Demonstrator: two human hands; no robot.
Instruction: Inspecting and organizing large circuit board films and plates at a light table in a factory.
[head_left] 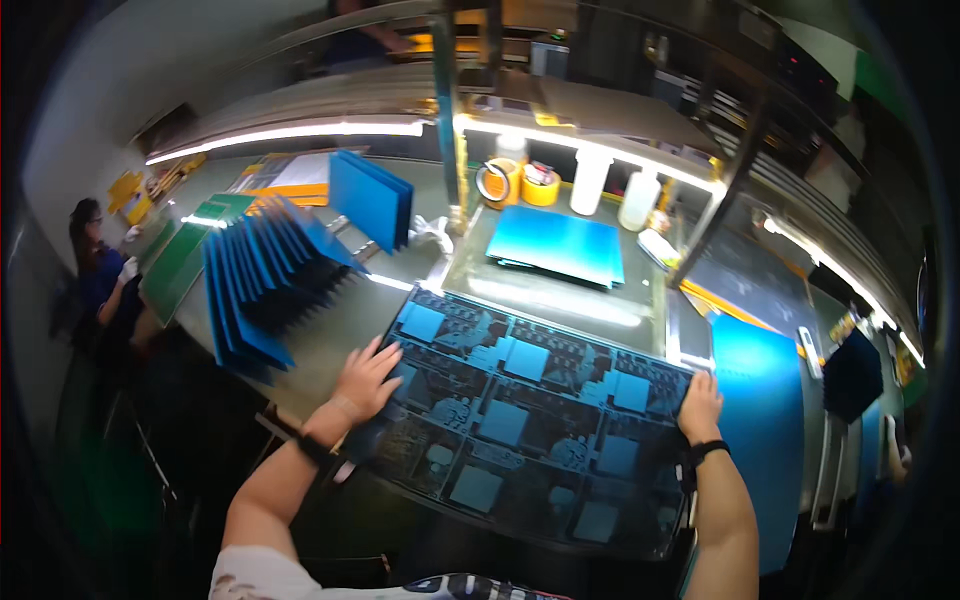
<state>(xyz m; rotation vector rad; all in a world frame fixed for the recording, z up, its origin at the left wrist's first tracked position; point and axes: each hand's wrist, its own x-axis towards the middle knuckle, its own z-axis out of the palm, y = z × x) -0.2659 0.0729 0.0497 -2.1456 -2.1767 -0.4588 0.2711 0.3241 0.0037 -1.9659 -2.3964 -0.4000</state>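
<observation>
A large dark panel [530, 425] with a circuit pattern and several light-blue rectangles spans the space between my hands. Its far edge lies by the worktable, and its near part reaches toward my body. My left hand [366, 384] grips the panel's left edge, with the fingers over the upper corner and the thumb side partly hidden. At the opposite edge, my right hand [701, 404] is closed around the upper right corner. Beyond the panel, a small stack of bright blue sheets [555, 243] lies on the lit tabletop.
Left of me, several blue panels [260, 275] stand fanned out, with more upright panels [368, 200] behind. Orange tape rolls [540, 187] and white bottles [591, 182] stand under the lamp. A tall blue panel [758, 400] is at right. A person [95, 265] works at far left.
</observation>
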